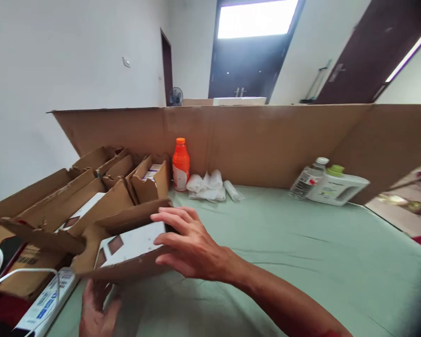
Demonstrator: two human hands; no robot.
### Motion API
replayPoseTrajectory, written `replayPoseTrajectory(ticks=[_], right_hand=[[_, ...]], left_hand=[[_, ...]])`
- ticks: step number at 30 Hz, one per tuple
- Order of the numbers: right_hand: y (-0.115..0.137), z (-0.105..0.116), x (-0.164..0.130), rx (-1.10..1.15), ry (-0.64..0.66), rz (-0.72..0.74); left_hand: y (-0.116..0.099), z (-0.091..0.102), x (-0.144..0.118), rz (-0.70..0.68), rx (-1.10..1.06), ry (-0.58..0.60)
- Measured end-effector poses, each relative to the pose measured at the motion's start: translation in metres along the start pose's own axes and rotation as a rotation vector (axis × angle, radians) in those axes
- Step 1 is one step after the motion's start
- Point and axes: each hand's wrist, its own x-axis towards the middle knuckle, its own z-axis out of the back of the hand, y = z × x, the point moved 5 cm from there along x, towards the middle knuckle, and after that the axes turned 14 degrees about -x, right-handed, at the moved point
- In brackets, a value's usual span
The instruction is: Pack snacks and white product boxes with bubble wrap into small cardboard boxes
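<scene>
Starting at the far left, a white power strip (44, 302) is seen lying beside open cardboard boxes (91, 187). Next, the left hand (96, 306) is tucked under the near brown box (126, 243); its fingers are partly hidden, so it cannot be told if they are curled or flat. The right hand (189, 245) is laid spread on the white flat pack (136, 243) inside that box. The box should be kept steady from below. Farther right, an orange bottle (181, 164) and a white jug (337, 188) are stood by the cardboard wall (266, 140).
</scene>
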Motion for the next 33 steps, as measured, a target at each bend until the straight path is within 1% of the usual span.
replayPoseTrajectory(ticks=[1,2,3,4,5,6,7,9,10,11,13,15,17,20,23,25,26,27,29,31,33], right_hand=[[-0.005,0.01,-0.018,0.057,-0.077,-0.123],[-0.016,0.017,-0.038,0.111,-0.148,-0.283],[-0.028,0.018,-0.06,0.161,-0.201,-0.459],[-0.04,0.014,-0.082,0.211,-0.223,-0.629],[-0.049,0.005,-0.104,0.264,-0.206,-0.77],[-0.055,-0.007,-0.122,0.324,-0.155,-0.867],[-0.056,-0.021,-0.138,0.388,-0.076,-0.917],[-0.047,-0.05,-0.158,0.522,0.109,-0.914],[-0.04,-0.061,-0.164,0.586,0.184,-0.885],[-0.033,-0.069,-0.168,0.636,0.23,-0.856],[-0.026,-0.074,-0.174,0.689,0.239,-0.827],[-0.032,-0.067,-0.18,0.678,0.19,-0.839],[-0.05,-0.053,-0.191,0.634,0.144,-0.885],[-0.09,-0.033,-0.209,0.561,0.096,-0.988],[-0.131,-0.02,-0.221,0.506,0.02,-1.099],[-0.155,-0.019,-0.224,0.494,-0.015,-1.134],[-0.165,-0.019,-0.224,0.492,-0.019,-1.124],[-0.174,-0.02,-0.224,0.47,-0.012,-1.097],[-0.194,-0.019,-0.227,0.364,0.013,-1.037],[-0.219,-0.015,-0.234,0.212,0.031,-1.026],[-0.248,-0.013,-0.24,0.072,0.046,-1.075]], left_hand=[[0.005,0.0,-0.001,0.054,-0.018,-0.005],[0.008,-0.002,-0.001,0.109,-0.037,-0.001],[0.01,-0.006,0.0,0.152,-0.046,0.015],[0.01,-0.009,0.001,0.167,-0.039,0.033],[0.008,-0.013,0.003,0.168,-0.031,0.064],[0.006,-0.017,0.005,0.165,-0.026,0.102],[0.003,-0.021,0.007,0.164,-0.023,0.127],[-0.003,-0.025,0.011,0.154,-0.027,0.133],[-0.007,-0.027,0.011,0.145,-0.03,0.132],[-0.011,-0.03,0.01,0.136,-0.021,0.132],[-0.019,-0.042,0.004,0.124,0.013,0.164],[-0.027,-0.063,-0.006,0.134,0.032,0.246],[-0.033,-0.093,-0.017,0.153,-0.002,0.337],[-0.035,-0.154,-0.026,0.17,-0.111,0.461],[-0.031,-0.216,-0.023,0.155,-0.178,0.553],[-0.025,-0.249,-0.015,0.119,-0.193,0.589],[-0.021,-0.26,-0.011,0.102,-0.192,0.597],[-0.016,-0.269,-0.008,0.09,-0.19,0.594],[-0.004,-0.275,-0.002,0.083,-0.183,0.57],[0.011,-0.272,-0.001,0.085,-0.176,0.534],[0.025,-0.265,-0.002,0.086,-0.176,0.487]])
